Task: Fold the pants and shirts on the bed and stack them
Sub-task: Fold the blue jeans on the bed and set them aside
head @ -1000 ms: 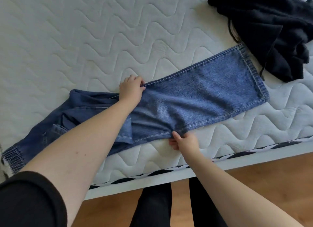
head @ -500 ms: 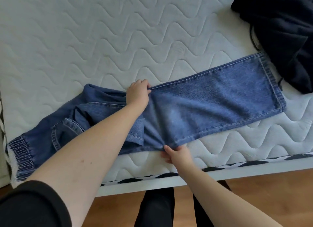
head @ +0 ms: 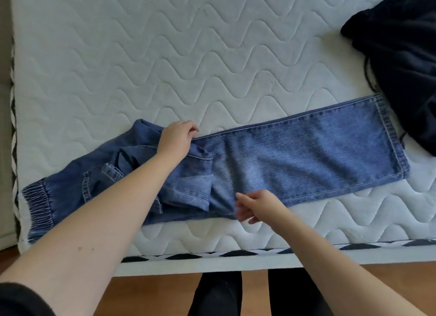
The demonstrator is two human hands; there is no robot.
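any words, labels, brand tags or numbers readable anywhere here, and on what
None can be read.
The blue jeans show only seams, a pocket and an elastic waistband; no tag or patch faces the camera.
The black garment shows no print or label.
The mattress bears only wavy quilting, with a black and white pattern along its edge, not text.

Nothing to read from where I'm looking; no label, brand, number or sign shows on anything in front of me.
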